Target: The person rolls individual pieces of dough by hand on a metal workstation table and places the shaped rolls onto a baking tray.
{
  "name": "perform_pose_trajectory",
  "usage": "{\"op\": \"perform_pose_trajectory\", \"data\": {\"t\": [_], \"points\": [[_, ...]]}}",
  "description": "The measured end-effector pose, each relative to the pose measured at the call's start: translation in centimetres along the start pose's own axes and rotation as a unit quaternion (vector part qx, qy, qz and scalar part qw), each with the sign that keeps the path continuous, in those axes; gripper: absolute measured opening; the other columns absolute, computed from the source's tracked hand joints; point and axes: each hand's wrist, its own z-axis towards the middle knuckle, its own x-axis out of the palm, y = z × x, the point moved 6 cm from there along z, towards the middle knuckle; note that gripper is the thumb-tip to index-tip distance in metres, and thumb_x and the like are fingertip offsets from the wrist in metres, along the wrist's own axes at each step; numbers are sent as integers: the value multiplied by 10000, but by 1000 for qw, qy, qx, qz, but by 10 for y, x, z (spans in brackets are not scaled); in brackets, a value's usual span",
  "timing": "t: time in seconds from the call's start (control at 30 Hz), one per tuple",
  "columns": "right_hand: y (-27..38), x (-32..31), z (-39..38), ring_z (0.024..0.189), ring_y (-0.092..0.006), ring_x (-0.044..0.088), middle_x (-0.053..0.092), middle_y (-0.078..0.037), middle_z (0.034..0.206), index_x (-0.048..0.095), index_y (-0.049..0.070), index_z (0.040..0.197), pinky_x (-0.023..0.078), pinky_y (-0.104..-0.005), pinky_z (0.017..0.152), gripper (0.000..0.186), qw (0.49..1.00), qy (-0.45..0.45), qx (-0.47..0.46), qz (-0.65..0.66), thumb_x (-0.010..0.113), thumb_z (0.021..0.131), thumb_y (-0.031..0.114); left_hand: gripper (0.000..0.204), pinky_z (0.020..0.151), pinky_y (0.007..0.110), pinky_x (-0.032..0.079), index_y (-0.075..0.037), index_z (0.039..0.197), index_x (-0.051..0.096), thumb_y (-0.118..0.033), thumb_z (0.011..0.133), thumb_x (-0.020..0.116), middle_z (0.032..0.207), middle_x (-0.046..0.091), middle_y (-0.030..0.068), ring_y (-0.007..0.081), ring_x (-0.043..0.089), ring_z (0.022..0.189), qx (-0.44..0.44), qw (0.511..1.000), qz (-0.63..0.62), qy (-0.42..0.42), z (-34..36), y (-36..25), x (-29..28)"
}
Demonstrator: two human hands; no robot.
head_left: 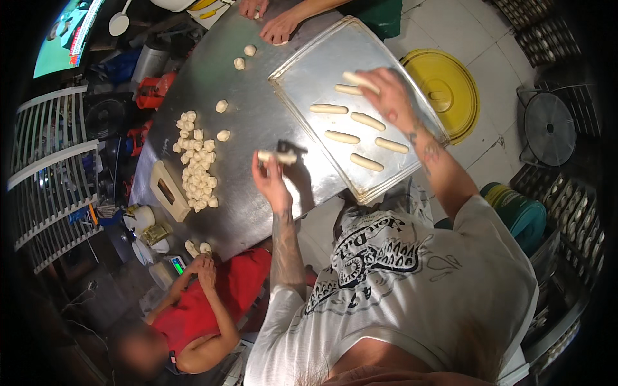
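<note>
Nearest to me is the white T-shirt with black print (412, 257), worn by the person whose view I follow; the lower edge cuts it off. At near left, a co-worker in a red sleeveless top (219, 289) has both hands together close to two small dough lumps (198, 248); how those fingers are set, I cannot tell.

Over the grey, dully shining metal table (254, 96), the left hand (275, 186) pinches a short, pale, uneven dough stick (275, 156) between thumb and fingers. Some fingertips are hidden behind the dough, and dark shadow makes its right end hard to make out. Farther left lies a heap of cream-white, knobbly dough pieces (196, 161), too crowded for me to count, beside a beige trough-shaped tool with a dark slot (168, 191).

To the right, a shallow metal tray with worn, brownish rim (302, 67) carries six smooth, matt dough rolls (342, 137), the farthest partly covered. Above it the right hand (388, 96), slightly blurred, has its fingers bent together around the right end of another smooth roll (356, 80), hiding that end. Beyond the tray, a round yellow plastic lid (454, 96) is partly hidden. At the far edge, another co-worker's hand (280, 29) presses down on dough; the second one is cut off.
</note>
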Motion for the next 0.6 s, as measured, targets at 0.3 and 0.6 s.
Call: {"op": "perform_pose_trajectory", "data": {"t": [0.3,0.6], "points": [[-42,-54,-21,988,-319,727,745,-160,1110,776,43,1209,577,-379,898,220,982,-87,156,57,701,1034,154,527,760,355,558,18,1363,656,-380,1032,754,954,740,95,184,677,809,98,936,338,32,118,10,150],[120,59,-95,1197,-378,659,674,-178,1311,692,58,1388,531,-416,1034,375,983,92,44,153,684,1042,202,438,803,302,513,-46,1260,687,-449,1137,567,982,665,36,123,610,885,-47,993,1,107,15,13,95]]}}
